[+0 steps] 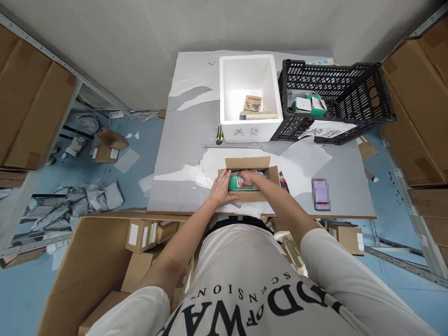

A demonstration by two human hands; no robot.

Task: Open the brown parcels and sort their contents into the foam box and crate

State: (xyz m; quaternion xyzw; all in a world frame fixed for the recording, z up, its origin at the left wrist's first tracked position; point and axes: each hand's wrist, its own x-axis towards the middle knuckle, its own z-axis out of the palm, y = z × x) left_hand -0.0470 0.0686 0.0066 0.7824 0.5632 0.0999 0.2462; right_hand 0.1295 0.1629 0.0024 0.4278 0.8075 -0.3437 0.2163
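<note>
A small open cardboard box [248, 162] sits near the front edge of the table, its flaps raised. Inside lies a green box [233, 183] with a pink and white print. My left hand [221, 189] grips the left end of the cardboard box, its thumb along the front side. Reaching in from the right, my right hand [248, 178] has its curled fingers on the green box; some fingertips are hidden. Just right of the cardboard box lies a red and black utility knife [283, 182].
Behind stand a white foam box [251, 133] holding small boxes and a black crate [336, 123] with green-and-white boxes. A yellow and black cutter [219, 134] and a blurred purple phone-like item [321, 194] lie on the table [182, 149]. A large carton [101, 242] stands below its front edge.
</note>
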